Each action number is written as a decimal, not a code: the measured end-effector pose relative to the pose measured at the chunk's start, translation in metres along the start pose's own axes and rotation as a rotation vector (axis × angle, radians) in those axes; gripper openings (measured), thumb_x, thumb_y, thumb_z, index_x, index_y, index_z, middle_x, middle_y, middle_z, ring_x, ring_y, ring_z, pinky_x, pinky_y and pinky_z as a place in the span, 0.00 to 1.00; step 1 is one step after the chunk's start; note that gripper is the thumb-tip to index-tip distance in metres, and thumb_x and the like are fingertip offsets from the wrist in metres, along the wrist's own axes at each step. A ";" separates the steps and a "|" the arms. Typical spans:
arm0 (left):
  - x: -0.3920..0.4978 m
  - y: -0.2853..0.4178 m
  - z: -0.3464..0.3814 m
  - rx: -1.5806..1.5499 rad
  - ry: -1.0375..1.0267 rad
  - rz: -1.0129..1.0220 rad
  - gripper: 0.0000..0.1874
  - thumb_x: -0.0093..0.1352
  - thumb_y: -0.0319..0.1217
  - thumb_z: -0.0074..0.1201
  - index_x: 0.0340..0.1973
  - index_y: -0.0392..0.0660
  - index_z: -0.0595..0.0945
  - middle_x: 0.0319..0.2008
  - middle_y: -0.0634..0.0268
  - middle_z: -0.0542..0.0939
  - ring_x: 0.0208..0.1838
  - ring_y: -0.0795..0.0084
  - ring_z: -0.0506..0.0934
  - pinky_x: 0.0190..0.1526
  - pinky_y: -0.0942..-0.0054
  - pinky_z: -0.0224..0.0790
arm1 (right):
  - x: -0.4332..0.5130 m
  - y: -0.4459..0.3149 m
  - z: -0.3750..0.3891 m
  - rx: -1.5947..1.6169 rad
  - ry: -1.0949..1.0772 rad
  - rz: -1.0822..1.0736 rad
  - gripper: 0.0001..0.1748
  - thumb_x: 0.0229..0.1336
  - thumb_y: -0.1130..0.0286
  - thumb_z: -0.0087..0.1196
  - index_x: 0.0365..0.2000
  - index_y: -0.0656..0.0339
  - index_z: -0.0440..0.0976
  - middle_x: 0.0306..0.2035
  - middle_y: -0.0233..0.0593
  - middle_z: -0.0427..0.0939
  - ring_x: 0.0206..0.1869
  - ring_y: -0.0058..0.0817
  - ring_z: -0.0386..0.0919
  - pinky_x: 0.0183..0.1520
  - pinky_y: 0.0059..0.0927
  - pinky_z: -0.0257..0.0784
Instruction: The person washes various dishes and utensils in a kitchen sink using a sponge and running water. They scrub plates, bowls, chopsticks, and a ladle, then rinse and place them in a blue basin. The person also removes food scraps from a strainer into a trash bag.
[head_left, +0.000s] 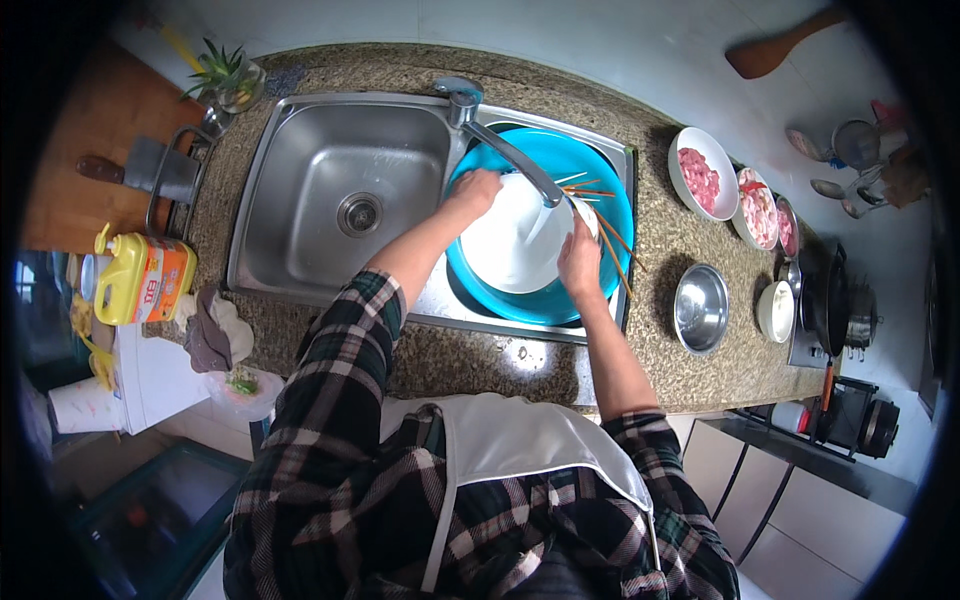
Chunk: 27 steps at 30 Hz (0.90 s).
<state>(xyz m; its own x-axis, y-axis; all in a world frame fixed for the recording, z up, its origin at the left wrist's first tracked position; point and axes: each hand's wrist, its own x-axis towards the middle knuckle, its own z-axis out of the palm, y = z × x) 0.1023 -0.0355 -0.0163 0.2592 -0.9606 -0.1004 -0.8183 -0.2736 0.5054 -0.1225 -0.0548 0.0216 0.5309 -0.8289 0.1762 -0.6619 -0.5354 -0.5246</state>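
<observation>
A large white bowl (510, 240) lies tilted inside a turquoise plastic basin (551, 304), which stands in the right sink bowl. My left hand (478, 191) grips its upper left rim with curled fingers. On the opposite side, my right hand (580, 259) grips its right rim, thumb towards the inside. Just beyond the right fingertips is a smaller white dish (585, 216), partly hidden. Several chopsticks (616, 247), brown and white, stick out beside it across the basin's right side. The faucet spout (517, 161) hangs over the bowl, and I cannot tell whether water is running.
To the left are the left sink bowl (315, 180), a yellow detergent jug (146, 277), rags (214, 330) and a cleaver (154, 169) in a rack. Rightward stand a bowl of raw meat (724, 202), a steel bowl (701, 309), a small white bowl (775, 311) and a wok (831, 304).
</observation>
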 end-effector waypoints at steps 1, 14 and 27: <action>-0.002 -0.001 0.003 0.035 -0.063 -0.055 0.16 0.70 0.39 0.44 0.41 0.39 0.77 0.38 0.44 0.78 0.45 0.44 0.76 0.46 0.51 0.68 | -0.011 0.000 0.003 0.053 0.032 0.039 0.29 0.53 0.83 0.45 0.57 0.69 0.56 0.45 0.64 0.72 0.45 0.57 0.73 0.48 0.48 0.70; -0.029 0.005 -0.050 -0.150 -0.501 -0.102 0.19 0.67 0.27 0.36 0.54 0.35 0.63 0.34 0.44 0.79 0.27 0.55 0.81 0.27 0.61 0.74 | -0.071 0.028 0.021 0.194 0.135 0.185 0.22 0.47 0.81 0.52 0.46 0.74 0.65 0.41 0.61 0.71 0.45 0.55 0.71 0.50 0.43 0.68; -0.042 0.066 -0.137 -0.042 -0.864 -0.228 0.20 0.67 0.28 0.35 0.52 0.30 0.64 0.29 0.47 0.80 0.22 0.62 0.81 0.21 0.66 0.74 | -0.040 0.028 0.029 0.311 -0.126 0.244 0.14 0.54 0.67 0.51 0.25 0.70 0.72 0.20 0.54 0.75 0.30 0.45 0.78 0.34 0.39 0.71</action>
<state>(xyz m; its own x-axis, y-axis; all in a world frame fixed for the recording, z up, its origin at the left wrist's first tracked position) 0.1082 -0.0063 0.1386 -0.0776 -0.5896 -0.8040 -0.7703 -0.4765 0.4238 -0.1470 -0.0324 -0.0242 0.4518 -0.8887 -0.0782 -0.5954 -0.2351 -0.7683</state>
